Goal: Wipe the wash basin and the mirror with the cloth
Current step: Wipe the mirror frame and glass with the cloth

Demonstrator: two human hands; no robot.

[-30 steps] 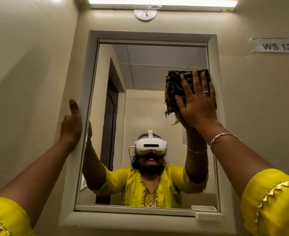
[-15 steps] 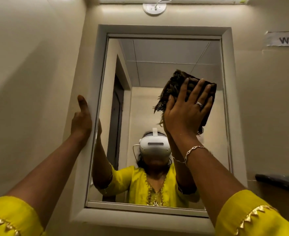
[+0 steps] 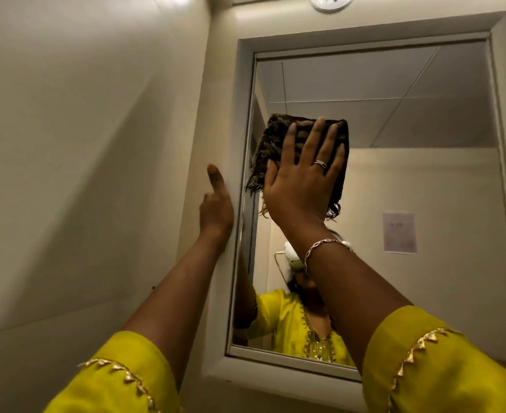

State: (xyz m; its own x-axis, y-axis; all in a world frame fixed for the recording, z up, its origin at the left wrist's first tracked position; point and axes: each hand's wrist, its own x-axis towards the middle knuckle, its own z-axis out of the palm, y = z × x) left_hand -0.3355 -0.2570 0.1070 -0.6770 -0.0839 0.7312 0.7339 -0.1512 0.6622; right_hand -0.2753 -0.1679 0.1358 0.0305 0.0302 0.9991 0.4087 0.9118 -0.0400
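Note:
A framed wall mirror point(image 3: 409, 120) fills the right half of the head view. A dark brown fringed cloth point(image 3: 271, 141) is pressed flat against the glass near the mirror's upper left. My right hand point(image 3: 302, 180) lies spread over the cloth, palm toward the glass, fingers pointing up. My left hand point(image 3: 216, 207) rests against the mirror's white left frame point(image 3: 239, 114), thumb raised, holding nothing. The wash basin is out of view.
A cream side wall point(image 3: 82, 144) runs close on the left. A round white fitting point(image 3: 330, 1) sits above the mirror. The glass reflects a person in yellow, a ceiling and a paper notice point(image 3: 399, 232).
My right hand has slid the cloth leftward across the glass, from the upper right to near the left frame. The view has swung left. My left hand stays on the frame.

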